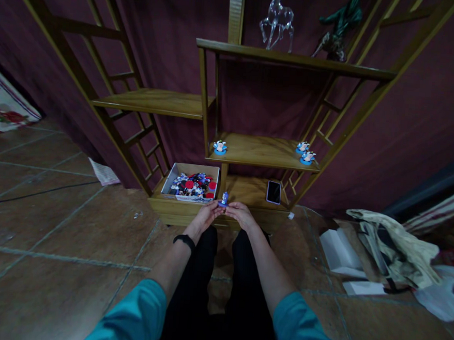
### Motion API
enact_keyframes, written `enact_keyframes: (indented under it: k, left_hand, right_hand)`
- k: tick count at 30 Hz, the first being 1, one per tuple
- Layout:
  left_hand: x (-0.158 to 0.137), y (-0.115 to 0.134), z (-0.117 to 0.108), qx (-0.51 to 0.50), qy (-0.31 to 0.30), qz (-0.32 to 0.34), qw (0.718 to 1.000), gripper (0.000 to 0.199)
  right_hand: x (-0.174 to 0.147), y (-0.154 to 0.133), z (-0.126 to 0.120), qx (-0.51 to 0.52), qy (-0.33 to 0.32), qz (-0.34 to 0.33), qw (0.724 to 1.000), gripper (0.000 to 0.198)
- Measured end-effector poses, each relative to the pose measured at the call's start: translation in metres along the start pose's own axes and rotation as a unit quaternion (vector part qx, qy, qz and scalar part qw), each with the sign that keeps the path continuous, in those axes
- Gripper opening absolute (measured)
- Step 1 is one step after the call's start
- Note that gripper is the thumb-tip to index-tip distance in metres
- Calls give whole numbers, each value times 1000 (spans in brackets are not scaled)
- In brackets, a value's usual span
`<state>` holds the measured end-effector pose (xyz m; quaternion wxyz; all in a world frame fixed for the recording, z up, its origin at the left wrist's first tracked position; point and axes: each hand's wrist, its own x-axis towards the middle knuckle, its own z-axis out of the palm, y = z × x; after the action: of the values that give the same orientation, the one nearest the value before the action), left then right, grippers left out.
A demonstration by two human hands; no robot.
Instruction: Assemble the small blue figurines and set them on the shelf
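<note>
A small purple-and-white figurine (224, 198) on a round purple base stands upright between my two hands, in front of the low shelf. From the left, the fingers of my left hand (207, 213) are closed on the edge of its base. My right hand (240, 214) grips the opposite edge. Just beyond my left hand sits an open cardboard box (167, 186) full of small mixed figurines, with several red round bases among them. On the middle shelf, a blue-and-white figurine (219, 148) stands at the left end, and two similar figurines (307, 157) stand together at the right.
A phone (274, 192) lies on the low shelf (245, 189), right of my hands. The wooden rack's middle shelf (261, 150) overhangs behind. Higher up stand a clear deer statue (278, 21) and a dark green statue (340, 27). White boxes (340, 253) and cloth lie on the floor at right.
</note>
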<state>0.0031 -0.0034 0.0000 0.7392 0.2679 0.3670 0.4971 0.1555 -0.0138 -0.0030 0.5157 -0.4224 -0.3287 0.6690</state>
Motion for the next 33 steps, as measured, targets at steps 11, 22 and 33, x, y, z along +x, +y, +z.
enact_keyframes:
  k: [11,22,33]
  left_hand:
    - [1,-1,-1,3,-20,-10,1000,11]
    - [-3,3,2,-3,-10,-29,1000,12]
    - [-3,5,4,-36,-12,-62,997,23]
  right_hand:
    - [-2,-2,1,-12,-10,6,1000,33]
    - [-2,-3,0,-43,-18,21,999,32]
    - [-2,-2,0,-71,-19,18,997,35]
